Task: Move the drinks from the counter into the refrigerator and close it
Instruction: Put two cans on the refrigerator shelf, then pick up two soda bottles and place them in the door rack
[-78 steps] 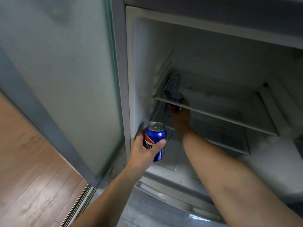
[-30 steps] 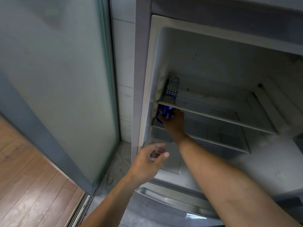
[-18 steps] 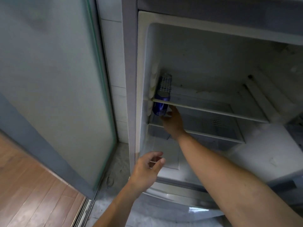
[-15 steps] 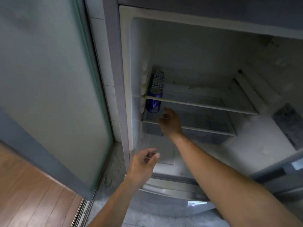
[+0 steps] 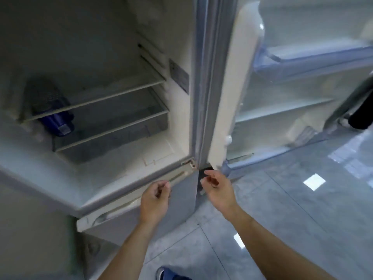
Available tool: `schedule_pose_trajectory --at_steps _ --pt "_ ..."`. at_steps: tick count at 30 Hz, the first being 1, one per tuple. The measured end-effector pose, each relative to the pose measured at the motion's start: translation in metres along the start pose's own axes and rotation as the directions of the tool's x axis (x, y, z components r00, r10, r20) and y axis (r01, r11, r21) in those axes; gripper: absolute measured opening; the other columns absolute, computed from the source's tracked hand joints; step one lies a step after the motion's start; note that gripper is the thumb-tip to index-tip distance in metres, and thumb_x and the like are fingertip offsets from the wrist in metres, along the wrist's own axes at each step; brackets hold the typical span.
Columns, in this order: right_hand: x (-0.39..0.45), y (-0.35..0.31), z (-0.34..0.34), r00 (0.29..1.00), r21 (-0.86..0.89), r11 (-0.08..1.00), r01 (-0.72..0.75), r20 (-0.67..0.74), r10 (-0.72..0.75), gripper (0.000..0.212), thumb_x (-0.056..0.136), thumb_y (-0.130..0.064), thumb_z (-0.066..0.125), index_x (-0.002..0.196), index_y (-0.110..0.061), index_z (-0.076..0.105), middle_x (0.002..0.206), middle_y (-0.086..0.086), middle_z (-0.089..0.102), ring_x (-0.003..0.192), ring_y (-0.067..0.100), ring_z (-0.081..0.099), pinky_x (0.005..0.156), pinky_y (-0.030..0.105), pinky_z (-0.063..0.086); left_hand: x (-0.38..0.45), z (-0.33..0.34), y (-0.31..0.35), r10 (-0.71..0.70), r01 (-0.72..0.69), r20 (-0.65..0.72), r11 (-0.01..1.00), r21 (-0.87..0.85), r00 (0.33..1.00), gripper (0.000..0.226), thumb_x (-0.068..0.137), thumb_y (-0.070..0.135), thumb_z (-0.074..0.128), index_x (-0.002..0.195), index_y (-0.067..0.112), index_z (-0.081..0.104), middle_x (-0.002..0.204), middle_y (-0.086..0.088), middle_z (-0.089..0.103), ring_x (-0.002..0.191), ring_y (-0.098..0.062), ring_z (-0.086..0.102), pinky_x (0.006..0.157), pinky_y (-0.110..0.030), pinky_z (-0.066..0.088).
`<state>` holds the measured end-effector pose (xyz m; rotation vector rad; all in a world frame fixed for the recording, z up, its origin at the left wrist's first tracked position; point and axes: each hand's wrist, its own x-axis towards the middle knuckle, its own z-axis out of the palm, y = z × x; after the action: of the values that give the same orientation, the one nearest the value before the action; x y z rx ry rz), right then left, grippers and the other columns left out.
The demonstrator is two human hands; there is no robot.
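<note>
The refrigerator (image 5: 177, 110) stands open, its door (image 5: 282, 93) swung out to the right. A blue can (image 5: 57, 122) sits at the far left inside, under the upper glass shelf (image 5: 113, 96) and on the lower one. A second can above or behind it is only a dark blur. My left hand (image 5: 155, 199) hangs in front of the compartment's bottom edge, fingers loosely curled, holding nothing. My right hand (image 5: 219, 188) is just below the door's lower hinge corner, fingers loosely bent and empty. Neither hand touches the door.
The door's inner bins (image 5: 314, 63) look bare. A glossy grey tiled floor (image 5: 302, 209) spreads to the right. A blue shoe (image 5: 171, 274) shows at the bottom edge. A dark object (image 5: 361, 116) sits at the far right behind the door.
My right hand let go of the can on the shelf and drew out of the fridge. The view swung right, bringing the open door into sight. Both hands now hover low in front.
</note>
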<state>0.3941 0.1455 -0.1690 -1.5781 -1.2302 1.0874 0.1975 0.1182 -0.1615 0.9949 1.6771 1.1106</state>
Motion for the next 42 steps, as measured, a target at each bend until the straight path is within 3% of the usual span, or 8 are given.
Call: schedule_pose_trajectory --at_steps 3,6,11,17,22,31,38,42 --pt "-0.043 0.048 -0.074 0.979 0.004 0.990 -0.139 -0.152 0.138 0.022 0.090 -0.019 0.071 0.110 -0.025 0.066 0.092 -0.006 0.068 0.082 0.002 0.066 0.073 0.017 0.054 -0.037 0.045 -0.013 -0.037 0.031 0.155 0.999 0.040 0.987 0.008 0.096 0.028 0.061 0.093 0.027 0.068 0.079 0.005 0.072 0.069 -0.005 0.064 0.063 -0.024 0.053" --pt "-0.089 0.091 -0.140 0.904 0.106 0.957 -0.270 -0.316 0.290 0.024 0.089 -0.020 0.070 0.113 -0.023 0.068 0.092 -0.003 0.070 0.081 0.014 0.067 0.073 0.032 0.057 -0.068 0.080 -0.028 -0.084 0.056 0.301 0.993 0.102 0.950 0.006 0.096 0.023 0.061 0.094 0.025 0.067 0.083 0.005 0.072 0.074 -0.005 0.066 0.064 -0.021 0.053" --pt "-0.165 0.148 -0.209 0.715 0.245 0.857 -0.454 -0.474 0.515 0.027 0.092 -0.017 0.068 0.118 -0.014 0.067 0.097 0.003 0.068 0.091 0.023 0.067 0.089 0.049 0.057 -0.087 0.114 -0.062 -0.225 0.113 0.425 0.956 0.272 0.877 0.006 0.097 0.018 0.061 0.097 0.020 0.066 0.088 -0.001 0.072 0.077 -0.012 0.065 0.063 -0.023 0.052" --pt "-0.235 0.190 -0.238 0.469 0.416 0.712 -0.566 -0.547 0.693 0.027 0.094 -0.015 0.065 0.120 -0.009 0.064 0.102 0.011 0.067 0.093 0.029 0.066 0.086 0.049 0.055 -0.066 0.143 -0.103 -0.391 0.075 0.522 0.847 0.526 0.758 0.008 0.096 0.016 0.061 0.101 0.013 0.066 0.089 -0.005 0.072 0.075 -0.018 0.063 0.064 -0.026 0.049" --pt "-0.278 0.209 -0.242 0.294 0.530 0.592 -0.607 -0.543 0.787 0.029 0.095 -0.019 0.065 0.121 -0.010 0.061 0.092 0.005 0.064 0.094 0.035 0.067 0.068 0.038 0.053 -0.037 0.159 -0.126 -0.521 0.009 0.511 0.706 0.708 0.684 0.015 0.093 0.020 0.063 0.088 0.007 0.069 0.081 -0.012 0.071 0.061 -0.023 0.057 0.059 -0.026 0.045" --pt "-0.322 0.238 -0.236 0.034 0.683 0.337 -0.648 -0.416 0.909 0.021 0.094 -0.027 0.066 0.109 -0.015 0.059 0.101 0.010 0.066 0.085 0.024 0.064 0.072 0.038 0.054 -0.004 0.249 -0.105 -0.577 -0.088 0.517 0.609 0.788 0.632 0.014 0.096 0.022 0.059 0.089 0.011 0.065 0.091 -0.010 0.067 0.073 -0.024 0.058 0.066 -0.027 0.047" --pt "-0.322 0.281 -0.289 -0.067 0.722 0.216 -0.658 -0.342 0.937 0.024 0.092 -0.027 0.068 0.108 -0.010 0.064 0.095 0.013 0.068 0.076 0.028 0.062 0.068 0.033 0.051 -0.015 0.382 -0.079 -0.532 -0.116 0.604 0.686 0.718 0.594 0.011 0.096 0.023 0.059 0.097 0.013 0.064 0.090 -0.009 0.067 0.071 -0.020 0.059 0.060 -0.028 0.048" --pt "-0.302 0.313 -0.358 -0.051 0.723 0.201 -0.661 -0.311 0.949 0.031 0.091 -0.027 0.069 0.114 -0.006 0.063 0.093 0.014 0.068 0.079 0.032 0.064 0.072 0.037 0.050 -0.023 0.445 -0.064 -0.525 -0.120 0.599 0.683 0.720 0.604 0.013 0.096 0.027 0.059 0.099 0.015 0.066 0.093 -0.007 0.070 0.073 -0.019 0.061 0.063 -0.028 0.051"
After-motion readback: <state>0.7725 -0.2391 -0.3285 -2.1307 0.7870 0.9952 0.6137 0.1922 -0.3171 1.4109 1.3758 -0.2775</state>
